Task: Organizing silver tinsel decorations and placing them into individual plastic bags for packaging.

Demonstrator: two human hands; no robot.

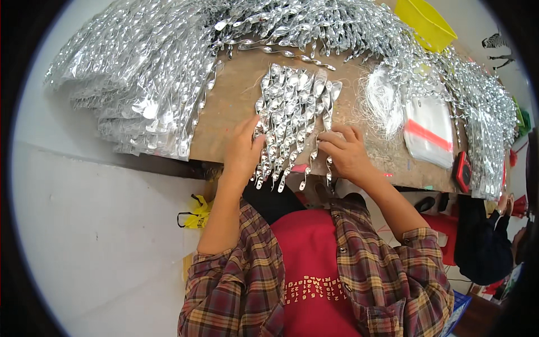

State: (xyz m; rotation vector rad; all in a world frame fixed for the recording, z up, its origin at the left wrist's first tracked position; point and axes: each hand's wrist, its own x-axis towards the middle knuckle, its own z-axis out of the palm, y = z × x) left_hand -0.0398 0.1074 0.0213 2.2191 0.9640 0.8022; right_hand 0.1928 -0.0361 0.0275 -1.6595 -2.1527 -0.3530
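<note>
Several shiny twisted silver strips [286,121] lie side by side on the brown tabletop, their lower ends reaching past its near edge. My left hand [243,147] is closed at the left side of this row, thumb and fingers around the outermost strips. On the other side, my right hand [348,153] has its fingers bent around the rightmost strip [328,121], which stands a little apart from the others at its lower end. The fingertips of both hands are partly hidden by the strips.
Bagged silver strips [140,95] are heaped at the left, and loose ones [314,25] pile along the back. White string [383,98], clear plastic bags [429,135] and a red-and-black device [462,171] lie at the right. A yellow bin [426,23] stands behind; another person [485,241] sits at far right.
</note>
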